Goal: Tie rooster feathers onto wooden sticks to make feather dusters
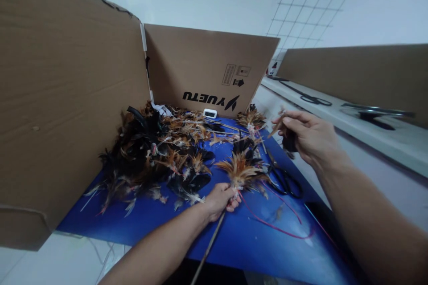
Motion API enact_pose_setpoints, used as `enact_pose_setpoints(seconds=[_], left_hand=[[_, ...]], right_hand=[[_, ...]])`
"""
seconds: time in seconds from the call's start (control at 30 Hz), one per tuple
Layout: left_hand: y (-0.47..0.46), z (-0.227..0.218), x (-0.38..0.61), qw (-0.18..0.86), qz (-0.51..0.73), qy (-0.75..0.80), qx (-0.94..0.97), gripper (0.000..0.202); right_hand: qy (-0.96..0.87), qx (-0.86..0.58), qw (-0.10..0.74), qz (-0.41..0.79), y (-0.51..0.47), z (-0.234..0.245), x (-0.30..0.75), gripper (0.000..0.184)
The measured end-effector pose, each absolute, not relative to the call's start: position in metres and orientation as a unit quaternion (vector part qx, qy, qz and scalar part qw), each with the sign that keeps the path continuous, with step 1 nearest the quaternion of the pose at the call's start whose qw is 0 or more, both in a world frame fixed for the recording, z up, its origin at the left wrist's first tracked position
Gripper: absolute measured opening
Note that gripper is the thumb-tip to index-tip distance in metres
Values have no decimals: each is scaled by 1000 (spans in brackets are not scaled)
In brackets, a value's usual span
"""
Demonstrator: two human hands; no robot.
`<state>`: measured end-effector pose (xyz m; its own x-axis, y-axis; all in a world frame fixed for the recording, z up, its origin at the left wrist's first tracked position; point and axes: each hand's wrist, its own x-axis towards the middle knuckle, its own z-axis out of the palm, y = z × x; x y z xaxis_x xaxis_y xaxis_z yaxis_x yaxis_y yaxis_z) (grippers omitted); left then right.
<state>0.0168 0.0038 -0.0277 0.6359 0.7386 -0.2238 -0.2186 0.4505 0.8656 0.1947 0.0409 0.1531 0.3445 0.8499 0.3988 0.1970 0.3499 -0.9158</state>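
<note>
My left hand (219, 200) is closed round the neck of a feather duster (240, 168), just under its spread of brown and black feathers. Its thin stick (211, 242) slants down from my fist toward the bottom edge. A red string (284, 232) trails from the binding and loops across the blue tabletop (264, 249). Off to the right and raised, my right hand (309, 138) pinches a small brown feather (275, 128) between thumb and fingers. Dark feathers (289, 142) show beneath its curled fingers. Black-handled scissors (285, 180) lie on the blue surface between my hands.
Loose feather bundles (143, 151) cover the table's left and back. A small white display device (210, 113) stands before the rear cardboard panel (210, 62). Another cardboard wall (73, 75) rises at left. More scissors (310, 98) rest on the white ledge (377, 138) at right.
</note>
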Motion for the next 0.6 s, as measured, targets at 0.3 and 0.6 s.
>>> enact_pose_setpoints(seconds=[0.3,0.6], left_hand=[[3,-27,16,794,312,305,424,33],[3,-25,16,782,333,306,430,27]], right_hand=[[-489,-537,635,264,25,141,229,18],[-464,-656,546,236,-3,119,253,35]])
